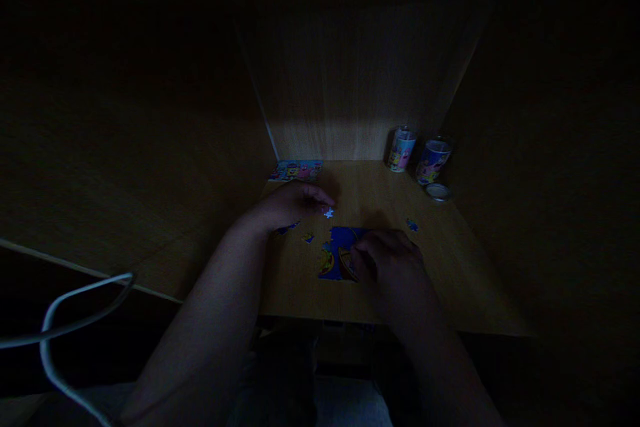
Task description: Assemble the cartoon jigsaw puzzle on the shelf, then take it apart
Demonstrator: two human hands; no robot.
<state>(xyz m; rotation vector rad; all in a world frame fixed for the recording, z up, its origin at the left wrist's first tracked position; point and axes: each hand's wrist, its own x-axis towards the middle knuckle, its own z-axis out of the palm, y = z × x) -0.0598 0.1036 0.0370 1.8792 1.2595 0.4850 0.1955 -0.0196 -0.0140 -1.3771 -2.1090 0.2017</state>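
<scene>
A partly joined blue jigsaw [336, 255] lies on a small wooden desk [460, 280] in dim light. My right hand [387, 259] rests on the jigsaw's right side, fingers curled and pressing on the pieces. My left hand [295, 203] hovers to the upper left of it, fingertips pinched beside a pale loose piece [329, 213]; whether it grips the piece is unclear. Loose blue pieces lie near it: one [308, 237] left of the jigsaw, one [287, 229] under my left wrist, and another [412, 225] to the right.
Two cartoon-printed cups [401, 149] [433, 160] stand at the back right with a round lid [439, 191] before them. A colourful picture card [296, 170] lies at the back left. Wooden walls enclose the desk. A white cable [60, 320] loops at the lower left.
</scene>
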